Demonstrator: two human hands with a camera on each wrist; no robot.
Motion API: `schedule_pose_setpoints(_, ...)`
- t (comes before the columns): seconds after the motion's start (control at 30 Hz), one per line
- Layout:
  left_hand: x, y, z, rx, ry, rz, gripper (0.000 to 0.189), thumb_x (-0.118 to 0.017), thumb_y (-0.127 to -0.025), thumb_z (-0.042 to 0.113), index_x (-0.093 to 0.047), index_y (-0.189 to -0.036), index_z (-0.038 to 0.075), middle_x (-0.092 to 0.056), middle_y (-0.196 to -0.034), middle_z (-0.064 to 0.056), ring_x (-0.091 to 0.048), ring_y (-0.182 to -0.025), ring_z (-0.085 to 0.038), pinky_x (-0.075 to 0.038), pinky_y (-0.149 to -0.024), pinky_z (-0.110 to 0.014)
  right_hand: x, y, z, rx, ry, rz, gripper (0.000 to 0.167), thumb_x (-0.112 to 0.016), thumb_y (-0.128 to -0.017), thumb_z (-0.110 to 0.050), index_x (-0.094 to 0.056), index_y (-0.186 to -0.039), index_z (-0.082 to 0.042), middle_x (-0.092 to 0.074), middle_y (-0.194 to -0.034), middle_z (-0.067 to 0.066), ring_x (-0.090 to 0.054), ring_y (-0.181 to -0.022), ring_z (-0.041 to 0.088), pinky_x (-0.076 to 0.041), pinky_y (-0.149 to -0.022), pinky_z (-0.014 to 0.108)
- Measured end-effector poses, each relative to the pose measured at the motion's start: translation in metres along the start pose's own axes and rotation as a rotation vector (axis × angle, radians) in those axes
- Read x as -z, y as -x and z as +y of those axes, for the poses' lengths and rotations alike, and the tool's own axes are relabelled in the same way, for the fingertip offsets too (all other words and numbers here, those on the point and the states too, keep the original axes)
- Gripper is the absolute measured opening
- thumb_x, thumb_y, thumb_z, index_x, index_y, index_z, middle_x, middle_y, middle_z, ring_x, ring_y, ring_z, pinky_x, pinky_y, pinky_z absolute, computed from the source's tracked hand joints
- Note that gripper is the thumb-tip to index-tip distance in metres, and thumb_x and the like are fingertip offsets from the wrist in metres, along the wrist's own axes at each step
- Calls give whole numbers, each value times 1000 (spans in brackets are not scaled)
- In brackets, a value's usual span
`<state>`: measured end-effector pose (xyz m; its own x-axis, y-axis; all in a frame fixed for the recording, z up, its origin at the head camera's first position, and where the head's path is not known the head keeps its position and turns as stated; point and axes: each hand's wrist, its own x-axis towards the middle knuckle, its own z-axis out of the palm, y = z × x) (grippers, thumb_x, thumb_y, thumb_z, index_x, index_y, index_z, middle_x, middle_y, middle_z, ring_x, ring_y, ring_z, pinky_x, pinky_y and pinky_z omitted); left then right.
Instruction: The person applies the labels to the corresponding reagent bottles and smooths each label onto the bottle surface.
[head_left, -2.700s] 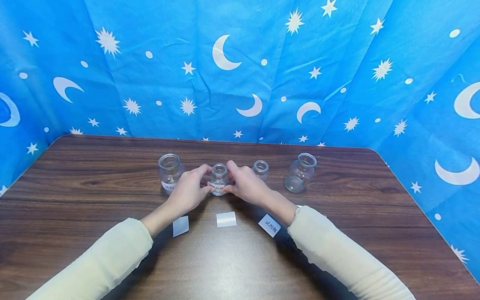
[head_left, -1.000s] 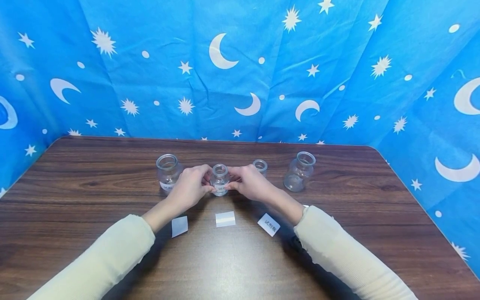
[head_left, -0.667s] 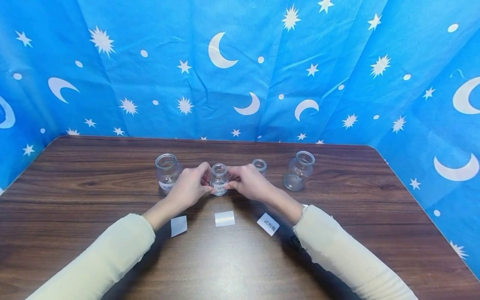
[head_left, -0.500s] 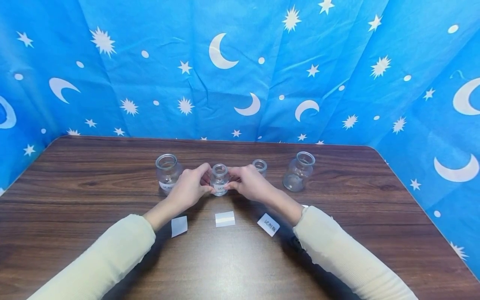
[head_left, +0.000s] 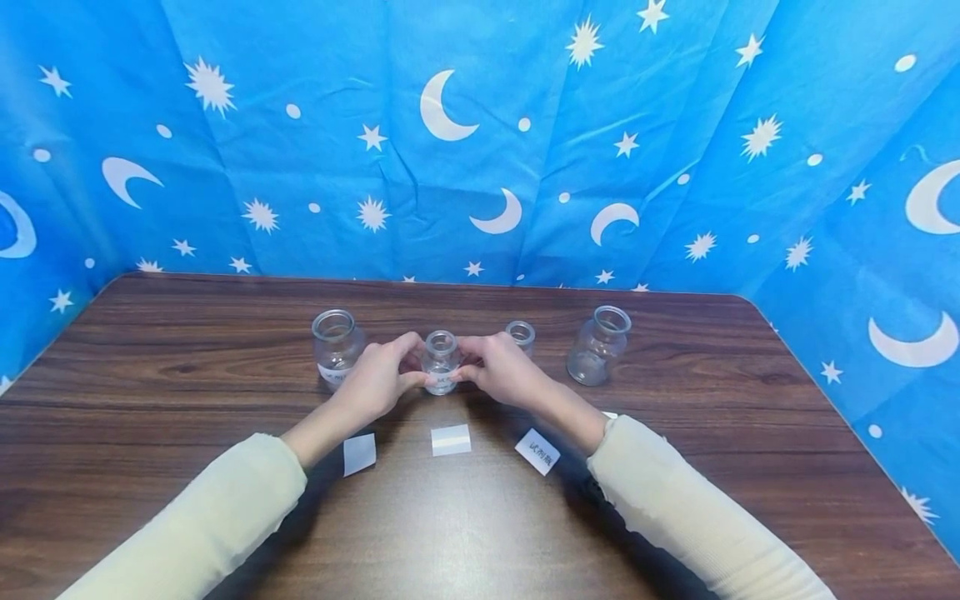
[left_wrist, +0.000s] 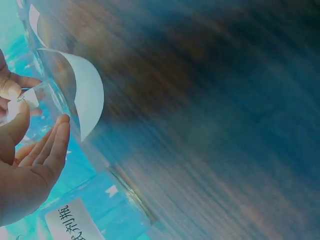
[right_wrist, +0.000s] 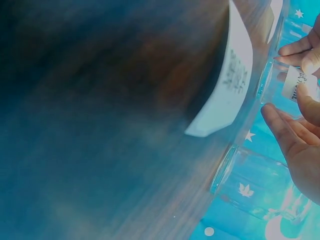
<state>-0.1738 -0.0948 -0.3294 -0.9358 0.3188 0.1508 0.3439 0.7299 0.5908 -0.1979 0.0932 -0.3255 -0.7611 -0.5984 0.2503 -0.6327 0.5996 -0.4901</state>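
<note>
A small clear glass bottle (head_left: 441,360) stands upright mid-table, held between both hands. My left hand (head_left: 379,377) grips its left side, fingers behind and thumb on the front. From the other side my right hand (head_left: 504,371) holds it the same way. Both thumbs press on a white label (right_wrist: 295,84) with dark handwritten characters on the bottle's front. In the left wrist view the left thumb lies over part of this label (left_wrist: 30,99). Beside the left hand stands a wider glass jar (head_left: 336,337) with a similar label, partly hidden by that hand.
Behind the right hand is another small glass bottle (head_left: 520,332), mostly hidden. A larger unlabelled jar (head_left: 598,348) stands further right. Nearer lie a blank white slip (head_left: 360,454), a shiny one (head_left: 451,440) and a written one (head_left: 537,451); another slip (head_left: 611,414) peeks out by the right sleeve.
Since the earliest frame the right fingers have come down from the bottle's rim to its side, and the label has shifted rightward. In the last second the left thumb has slid across the label.
</note>
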Motion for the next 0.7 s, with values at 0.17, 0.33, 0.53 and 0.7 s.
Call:
schedule_pose_setpoints(0.17, 2, 0, 2, 26, -11, -18, 28, -69, -80, 20, -57, -101, 6, -67, -88, -7, -64, -83, -22, -50, -72, -36, 0, -1, 0, 1, 15, -1, 21, -70, -78, -9, -65, -98, -2, -68, -82, 8, -65, -73, 15, -50, -64, 21)
schedule_pose_setpoints(0.33, 2, -1, 4, 43, -20, -40, 29, -68, -81, 16, -57, -104, 4, -67, -93, -9, -63, -88, -23, -50, -76, -37, -2, 0, -2, -22, 27, 3, 21, -71, -79, -12, -64, -96, -2, -67, -79, 6, -62, -69, 13, -49, -61, 20)
schedule_pose_setpoints(0.53, 2, 0, 4, 43, -85, -55, 44, -65, -85, 17, -50, -122, 1, -65, -103, -15, -63, -89, -24, -49, -76, -40, -5, -1, -2, -47, 39, 15, 29, -71, -79, -16, -61, -102, -2, -66, -80, 5, -63, -71, 13, -49, -63, 21)
schedule_pose_setpoints(0.7, 3, -1, 5, 48, -117, -52, 52, -63, -87, 18, -44, -131, 0, -63, -106, -18, -62, -81, -22, -49, -74, -40, 1, 3, -3, -108, -57, -65, 53, -68, -83, -15, -47, -129, 0, -66, -97, 13, -64, -87, 21, -50, -75, 30)
